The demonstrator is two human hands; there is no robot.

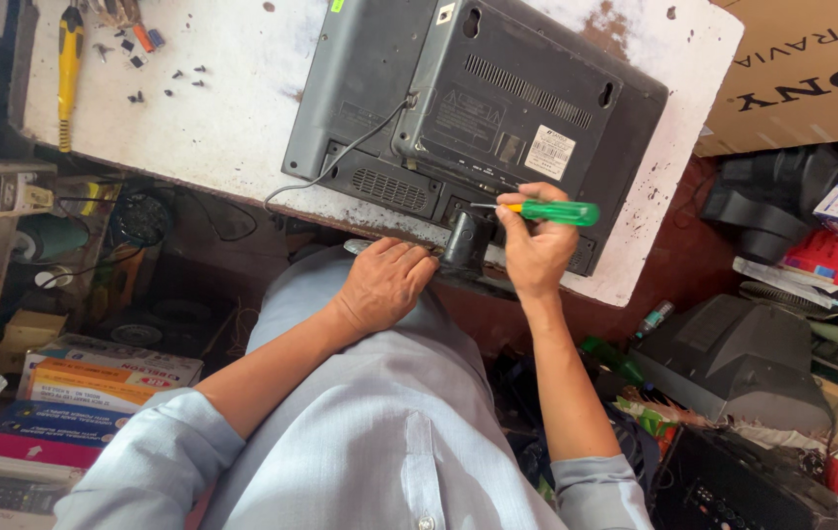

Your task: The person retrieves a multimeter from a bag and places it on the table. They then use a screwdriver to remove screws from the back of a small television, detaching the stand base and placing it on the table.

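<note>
A grey flat monitor [497, 108] lies face down on a worn white table [232, 108], its back panel up and a thin cable [340, 157] trailing off it. My right hand [535, 245] is closed around a green-handled screwdriver [556, 212], whose tip points left at the monitor's lower edge. My left hand [384, 285] rests at the table's near edge and touches the black stand neck [466, 243] of the monitor.
A yellow-handled tool [69, 69] and loose screws [178, 79] lie at the table's far left. A cardboard box [811, 69] stands at right. Old electronics [733, 358], boxes and clutter crowd the floor on both sides.
</note>
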